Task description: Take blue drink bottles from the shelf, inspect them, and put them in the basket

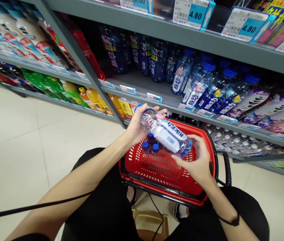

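Observation:
A clear drink bottle (168,134) with a white label and a blue cap is held tilted between my two hands. My left hand (138,125) is wrapped around its neck end, near the cap. At the base of the bottle, my right hand (198,159) grips with thumb and fingers. Below it stands a red shopping basket (167,170), where several blue-capped bottles (150,145) stand upright toward the left. Part of the basket's inside is hidden by the bottle and my hands.
Ahead, a grey shelf (136,83) carries dark blue bottles (158,60), lighter blue-capped bottles (198,80) and purple-labelled bottles (272,110). Green soda bottles (43,83) fill a low shelf at left. The basket's black handle (227,167) sticks out right. A yellowish stool (152,221) is underneath me.

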The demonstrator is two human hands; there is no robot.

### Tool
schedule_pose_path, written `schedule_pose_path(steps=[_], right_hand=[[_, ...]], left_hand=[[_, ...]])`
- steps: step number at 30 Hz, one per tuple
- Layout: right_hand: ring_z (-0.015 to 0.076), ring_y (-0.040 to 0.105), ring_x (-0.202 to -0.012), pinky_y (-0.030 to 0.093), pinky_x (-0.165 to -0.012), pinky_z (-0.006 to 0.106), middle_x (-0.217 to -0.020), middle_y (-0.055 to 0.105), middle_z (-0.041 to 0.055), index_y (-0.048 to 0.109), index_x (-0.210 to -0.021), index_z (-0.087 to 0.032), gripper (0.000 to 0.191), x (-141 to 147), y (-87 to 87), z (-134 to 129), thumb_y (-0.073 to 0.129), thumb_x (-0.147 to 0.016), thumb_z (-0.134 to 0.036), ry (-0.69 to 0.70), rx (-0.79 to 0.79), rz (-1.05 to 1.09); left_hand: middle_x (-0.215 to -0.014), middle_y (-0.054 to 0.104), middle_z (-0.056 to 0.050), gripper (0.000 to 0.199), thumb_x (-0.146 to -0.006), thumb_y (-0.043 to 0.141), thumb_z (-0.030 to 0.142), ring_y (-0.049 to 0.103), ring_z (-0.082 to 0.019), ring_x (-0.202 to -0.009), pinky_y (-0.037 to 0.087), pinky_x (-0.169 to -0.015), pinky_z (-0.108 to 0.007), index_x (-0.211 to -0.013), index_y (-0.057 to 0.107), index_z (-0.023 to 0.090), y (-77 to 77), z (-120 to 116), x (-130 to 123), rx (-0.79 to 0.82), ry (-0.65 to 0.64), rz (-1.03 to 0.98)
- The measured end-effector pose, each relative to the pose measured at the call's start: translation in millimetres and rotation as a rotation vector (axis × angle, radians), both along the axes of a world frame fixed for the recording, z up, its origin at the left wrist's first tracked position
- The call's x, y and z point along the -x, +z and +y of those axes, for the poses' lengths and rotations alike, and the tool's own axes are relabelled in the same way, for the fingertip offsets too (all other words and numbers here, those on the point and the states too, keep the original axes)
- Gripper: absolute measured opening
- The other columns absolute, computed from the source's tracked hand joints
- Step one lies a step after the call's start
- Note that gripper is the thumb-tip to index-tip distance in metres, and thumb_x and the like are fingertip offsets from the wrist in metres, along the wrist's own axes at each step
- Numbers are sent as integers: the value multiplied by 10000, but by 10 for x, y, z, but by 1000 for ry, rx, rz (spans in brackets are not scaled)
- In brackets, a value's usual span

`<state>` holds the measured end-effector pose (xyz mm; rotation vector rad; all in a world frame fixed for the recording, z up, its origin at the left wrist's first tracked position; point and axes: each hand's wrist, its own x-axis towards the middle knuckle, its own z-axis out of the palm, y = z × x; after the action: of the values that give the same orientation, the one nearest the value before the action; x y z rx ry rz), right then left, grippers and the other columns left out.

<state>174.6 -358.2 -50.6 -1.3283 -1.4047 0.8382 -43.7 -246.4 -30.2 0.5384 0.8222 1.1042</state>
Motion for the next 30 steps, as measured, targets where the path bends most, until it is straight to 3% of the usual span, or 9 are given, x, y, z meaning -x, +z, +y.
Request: schedule_pose_path(steps=[5,11,20,24,30], right_hand=[[310,664,-1122,595,-935,508,-1215,660,132,523,-1408,-233,689,-81,-27,-44,875,-817,-288,35,-420,-403],[355,628,-1201,566,-971,600,-1331,632,196,429,-1526,-221,748,-189,-98,-2,813,-884,-245,22,-598,-597],[354,626,-1205,557,-990,607,-1285,642,175,492,-1439,-221,693,-150,-114,11,845,-847,-284,27,-510,-469],[329,653,-1158,576,-975,554,-1246,654,153,519,-1394,-223,689,-97,-64,7,873,-805,-275,14,-473,-418],[280,690,-1010,602,-866,440,-1151,692,102,595,-1287,-220,672,-63,-4,-21,910,-723,-401,-53,-183,-247]], left_hand=[[-1050,806,-114,489,-783,726,626,722,-309,-1162,537,-1051,-447,-958,761,170,23,3,8,-29,-16,2],[-1009,809,-114,433,-802,712,580,721,-345,-1161,561,-1003,-493,-943,772,175,4,-5,0,-46,-62,29],[-1039,807,-118,438,-780,727,582,727,-341,-1129,545,-1033,-494,-926,777,173,34,-10,20,-58,-96,20],[-1044,803,-121,447,-796,708,585,727,-348,-1136,559,-1002,-489,-943,777,169,40,-13,25,-81,-94,40],[-1032,803,-113,453,-775,737,565,716,-356,-1150,550,-1007,-488,-993,765,168,19,-32,-3,-123,-78,88]])
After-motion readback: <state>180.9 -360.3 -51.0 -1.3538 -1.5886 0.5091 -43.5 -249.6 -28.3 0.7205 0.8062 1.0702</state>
